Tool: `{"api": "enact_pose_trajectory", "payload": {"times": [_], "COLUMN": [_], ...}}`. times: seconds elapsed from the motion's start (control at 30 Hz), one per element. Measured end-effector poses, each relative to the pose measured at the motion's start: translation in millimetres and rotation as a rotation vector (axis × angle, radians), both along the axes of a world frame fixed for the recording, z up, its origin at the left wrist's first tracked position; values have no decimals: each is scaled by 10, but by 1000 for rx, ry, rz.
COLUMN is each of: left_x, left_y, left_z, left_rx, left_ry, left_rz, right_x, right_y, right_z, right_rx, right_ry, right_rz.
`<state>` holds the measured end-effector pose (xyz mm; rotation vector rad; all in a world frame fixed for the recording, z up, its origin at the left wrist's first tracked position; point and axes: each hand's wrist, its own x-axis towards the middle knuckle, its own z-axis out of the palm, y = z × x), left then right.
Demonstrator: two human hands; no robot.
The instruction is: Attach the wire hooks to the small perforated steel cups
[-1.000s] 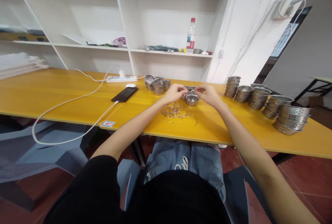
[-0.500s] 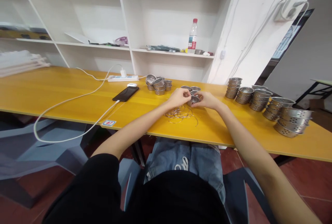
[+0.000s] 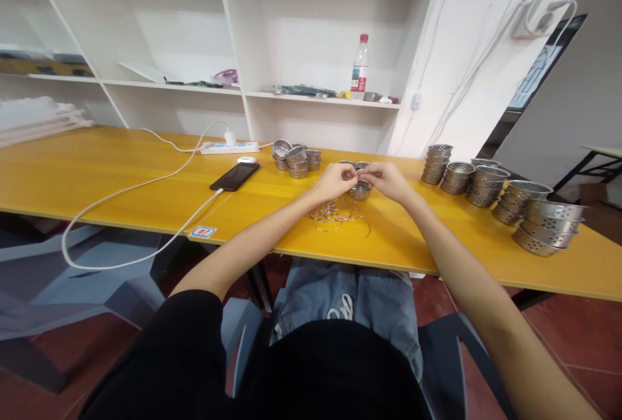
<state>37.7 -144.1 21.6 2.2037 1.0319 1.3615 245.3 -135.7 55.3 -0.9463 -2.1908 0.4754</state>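
My left hand (image 3: pixel 339 180) is closed in a pinch just above the front perforated metal cup (image 3: pixel 360 192). Opposite it, my right hand (image 3: pixel 386 180) also pinches, its fingertips almost meeting the left ones. Whatever lies between the fingertips is too small to make out. More metal cups (image 3: pixel 348 164) stand right behind, partly covered by my hands. On the tabletop nearer to me, below both hands, lies a loose tangle of thin wire rings (image 3: pixel 335 212).
Several perforated cups (image 3: pixel 297 159) are grouped at the back; stacks of them (image 3: pixel 549 229) line the right side. Left on the yellow table (image 3: pixel 121 161) lie a black phone (image 3: pixel 236 176), its white cable (image 3: pixel 140 264) and a power strip (image 3: pixel 243 147). Shelves (image 3: pixel 311 37) rise behind.
My right hand has left the front cup's right rim and moved up and left to the left hand's fingertips. The left hand has hardly moved.
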Motion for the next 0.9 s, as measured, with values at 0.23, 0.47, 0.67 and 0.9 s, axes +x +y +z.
{"api": "enact_pose_trajectory", "payload": {"times": [0.23, 0.47, 0.67, 0.9], "left_x": [12, 52, 94, 104], "left_y": [-9, -4, -12, -52], "left_z": [-23, -65, -59, -141], "left_rx": [22, 33, 42, -17], "left_ry": [5, -15, -88, 46], "left_rz": [12, 10, 31, 132], "right_x": [23, 62, 68, 106], "right_y": [-38, -17, -28, 33], "right_z": [15, 28, 58, 55], "right_rx": [-161, -181, -173, -206], "right_ry": [62, 41, 35, 195], "right_rz": [4, -24, -17, -104]}}
